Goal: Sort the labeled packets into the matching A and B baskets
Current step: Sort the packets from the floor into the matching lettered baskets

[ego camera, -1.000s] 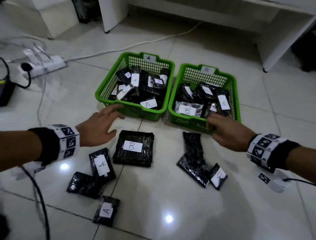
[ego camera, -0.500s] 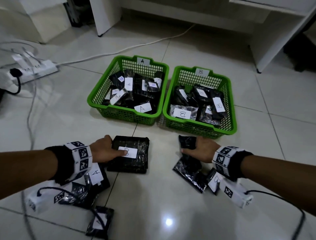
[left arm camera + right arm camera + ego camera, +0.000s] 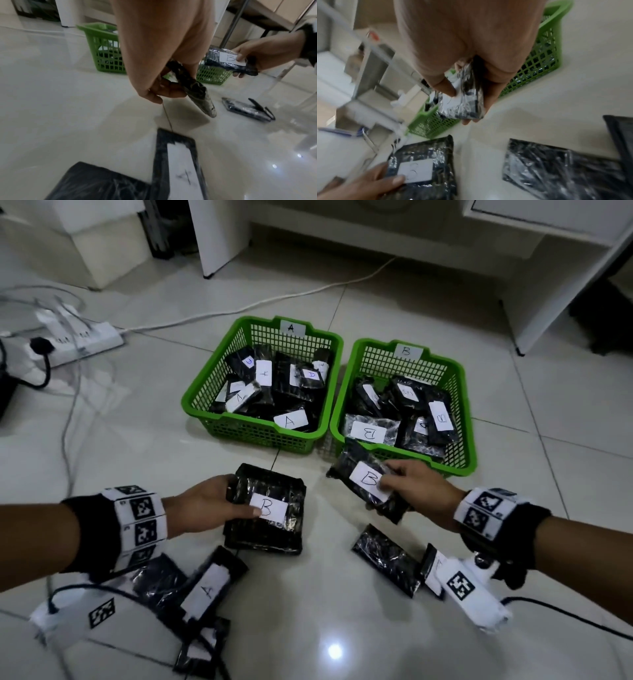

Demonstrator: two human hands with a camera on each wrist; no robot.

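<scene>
Two green baskets stand side by side on the tiled floor: basket A (image 3: 253, 436) on the left and basket B (image 3: 459, 467) on the right, both holding several black packets. My left hand (image 3: 209, 505) grips a large square black packet labeled B (image 3: 274, 529), thumb on its white label, lifted just above the floor. My right hand (image 3: 418, 484) holds a narrower packet labeled B (image 3: 363, 477) in the air in front of basket B's near rim, thumb on the label. In the right wrist view that narrow packet (image 3: 465, 98) sits between thumb and fingers.
More black packets lie on the floor: one labeled A (image 3: 205, 590) at lower left, an unlabeled one (image 3: 383, 559) by the right wrist, others near the bottom edge. A power strip (image 3: 85, 337) with cables lies at far left. White furniture legs (image 3: 219, 237) stand behind the baskets.
Both hands have closed on their packets and raised them off the floor. The right hand turned its narrow packet label-up and carried it toward basket B.
</scene>
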